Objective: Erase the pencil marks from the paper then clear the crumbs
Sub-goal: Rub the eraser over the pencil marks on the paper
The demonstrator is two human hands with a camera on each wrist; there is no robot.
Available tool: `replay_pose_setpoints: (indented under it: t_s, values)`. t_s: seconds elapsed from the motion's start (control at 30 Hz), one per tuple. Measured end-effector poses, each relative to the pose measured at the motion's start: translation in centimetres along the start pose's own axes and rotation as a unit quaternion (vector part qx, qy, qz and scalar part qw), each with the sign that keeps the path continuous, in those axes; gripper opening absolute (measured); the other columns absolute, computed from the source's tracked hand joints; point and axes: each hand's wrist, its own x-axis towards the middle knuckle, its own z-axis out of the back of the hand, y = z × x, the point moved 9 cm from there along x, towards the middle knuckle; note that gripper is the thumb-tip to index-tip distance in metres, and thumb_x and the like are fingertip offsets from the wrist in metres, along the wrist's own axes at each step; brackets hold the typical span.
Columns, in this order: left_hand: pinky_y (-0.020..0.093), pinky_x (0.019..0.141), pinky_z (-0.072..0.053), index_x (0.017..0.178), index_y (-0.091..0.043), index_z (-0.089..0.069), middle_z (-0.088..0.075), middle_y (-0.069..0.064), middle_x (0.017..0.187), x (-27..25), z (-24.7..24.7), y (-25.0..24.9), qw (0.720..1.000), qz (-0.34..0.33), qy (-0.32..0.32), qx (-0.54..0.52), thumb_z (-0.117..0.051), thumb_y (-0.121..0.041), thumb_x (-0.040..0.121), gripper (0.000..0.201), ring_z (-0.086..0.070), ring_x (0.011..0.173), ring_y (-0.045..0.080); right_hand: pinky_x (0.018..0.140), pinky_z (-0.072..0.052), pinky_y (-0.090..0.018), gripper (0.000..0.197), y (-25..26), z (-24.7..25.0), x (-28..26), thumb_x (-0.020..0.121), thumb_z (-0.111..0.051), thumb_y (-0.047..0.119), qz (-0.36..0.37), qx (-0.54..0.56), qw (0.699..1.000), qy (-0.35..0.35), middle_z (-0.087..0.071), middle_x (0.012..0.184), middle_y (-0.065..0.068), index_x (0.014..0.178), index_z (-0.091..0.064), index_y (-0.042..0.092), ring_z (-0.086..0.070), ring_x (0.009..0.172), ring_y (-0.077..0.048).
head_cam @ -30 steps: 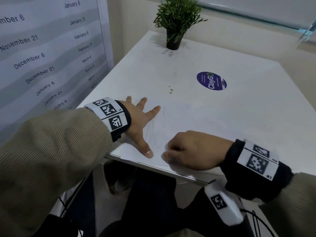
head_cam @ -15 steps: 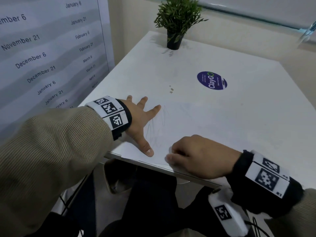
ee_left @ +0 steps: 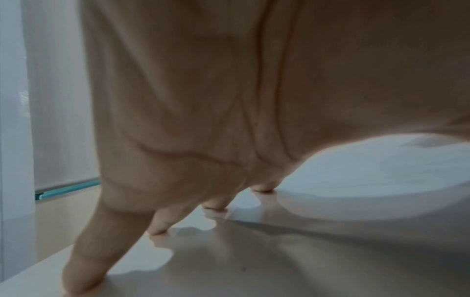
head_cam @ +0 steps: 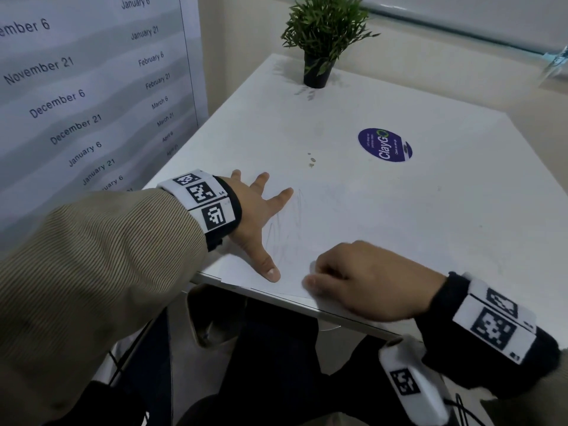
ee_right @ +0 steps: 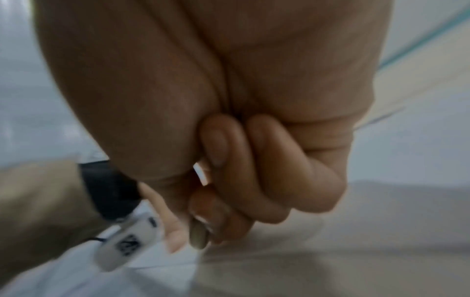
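A white sheet of paper point(head_cam: 368, 216) lies on the white table point(head_cam: 461, 179), reaching its near edge. Faint pencil scribbles point(head_cam: 285, 232) cross the sheet's left part. My left hand point(head_cam: 255, 222) lies flat on the paper with fingers spread, thumb near the front edge; in the left wrist view its fingertips point(ee_left: 157, 231) press the surface. My right hand point(head_cam: 353, 278) is curled into a fist just right of the left thumb. It pinches a small eraser point(ee_right: 199, 236) whose grey tip touches the paper. From the head view the eraser is mostly hidden.
Small dark specks point(head_cam: 312, 161) lie on the table beyond the paper. A purple round sticker point(head_cam: 384, 145) sits mid-table and a potted plant point(head_cam: 319, 41) at the far edge. A printed date chart point(head_cam: 76, 87) covers the left wall. My legs are below the near edge.
My right hand, with the eraser, has slid a little to the right along the paper's near edge. The left hand has stayed flat in place.
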Motion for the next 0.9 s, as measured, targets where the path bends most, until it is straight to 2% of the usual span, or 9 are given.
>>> replay_pose_setpoints:
  t_s: [0.07,0.17,0.2,0.33,0.43,0.57,0.7,0.83,0.9]
  values:
    - [0.070,0.114,-0.016,0.143,-0.048,0.039,0.038,0.006,0.160,0.1,0.1,0.0,1.000,0.000,-0.005,0.003,-0.053,-0.102,0.018,0.164,0.018,0.149,0.050,0.063,-0.042,-0.030,0.043,0.2,0.2,0.5,0.103,-0.050,0.041,0.000,-0.001,1.000,-0.015,-0.062,0.067,0.000,0.075,-0.062,0.010,-0.055,0.066,-0.015]
    - [0.070,0.114,-0.016,0.143,-0.047,0.039,0.038,0.006,0.160,-0.1,0.1,0.0,1.000,0.004,-0.004,0.001,-0.054,-0.101,0.021,0.163,0.018,0.149,0.051,0.062,-0.041,-0.033,0.044,-1.8,2.2,1.9,0.103,-0.050,0.040,-0.063,0.010,0.996,-0.064,-0.068,0.075,-0.006,0.074,-0.062,0.009,-0.058,0.071,-0.022]
    - [0.069,0.115,-0.015,0.143,-0.047,0.039,0.038,0.006,0.161,-0.1,0.1,0.0,1.000,0.003,-0.007,0.002,-0.054,-0.102,0.021,0.163,0.017,0.149,0.051,0.062,-0.040,-0.033,0.044,-1.7,2.2,2.1,0.103,-0.049,0.040,-0.064,0.009,0.996,-0.067,-0.068,0.076,-0.007,0.073,-0.061,0.010,-0.059,0.072,-0.023]
    - [0.068,0.116,-0.015,0.143,-0.046,0.040,0.038,0.007,0.160,0.1,0.1,0.0,1.000,0.006,-0.014,0.009,-0.053,-0.102,0.023,0.162,0.017,0.149,0.051,0.061,-0.041,-0.033,0.044,-0.1,0.5,2.3,0.103,-0.049,0.039,-0.030,-0.011,0.999,-0.017,-0.065,0.072,-0.006,0.071,-0.061,0.012,-0.058,0.070,-0.022]
    - [0.069,0.115,-0.014,0.143,-0.046,0.040,0.038,0.007,0.160,0.0,0.1,0.0,1.000,0.008,-0.015,0.009,-0.057,-0.101,0.029,0.159,0.017,0.148,0.052,0.058,-0.038,-0.030,0.044,-1.0,1.8,2.9,0.104,-0.049,0.038,-0.069,-0.003,0.997,-0.044,-0.063,0.072,-0.005,0.068,-0.057,0.015,-0.057,0.070,-0.022]
    - [0.069,0.116,-0.013,0.142,-0.046,0.040,0.038,0.008,0.160,0.1,0.1,0.0,1.000,0.004,-0.013,0.009,-0.052,-0.102,0.022,0.161,0.017,0.148,0.052,0.070,-0.051,-0.039,0.043,1.0,-0.1,3.4,0.103,-0.047,0.040,-0.020,-0.022,1.000,0.010,-0.067,0.076,-0.007,0.077,-0.065,0.011,-0.063,0.076,-0.026]
    - [0.069,0.115,-0.013,0.144,-0.045,0.039,0.038,0.008,0.160,0.0,0.0,0.1,1.000,0.008,-0.010,0.007,-0.058,-0.101,0.029,0.160,0.017,0.148,0.052,0.061,-0.040,-0.032,0.044,-1.5,2.5,3.9,0.102,-0.050,0.040,-0.075,-0.010,0.997,-0.030,-0.065,0.073,-0.003,0.073,-0.061,0.009,-0.057,0.069,-0.022]
    - [0.069,0.115,-0.013,0.144,-0.046,0.039,0.038,0.008,0.160,0.1,0.1,0.0,1.000,0.003,-0.007,0.005,-0.055,-0.101,0.023,0.163,0.019,0.148,0.052,0.069,-0.048,-0.036,0.043,0.8,0.2,3.6,0.103,-0.049,0.040,-0.007,-0.031,0.999,0.031,-0.064,0.071,-0.002,0.072,-0.060,0.012,-0.059,0.071,-0.022]
    - [0.071,0.114,-0.013,0.144,-0.046,0.038,0.038,0.007,0.160,0.2,0.0,0.1,1.000,0.004,-0.006,0.002,-0.060,-0.101,0.030,0.160,0.020,0.148,0.051,0.063,-0.045,-0.032,0.044,-1.1,2.1,4.1,0.102,-0.050,0.040,-0.041,-0.029,0.999,-0.021,-0.061,0.067,-0.002,0.069,-0.057,0.012,-0.056,0.065,-0.020]
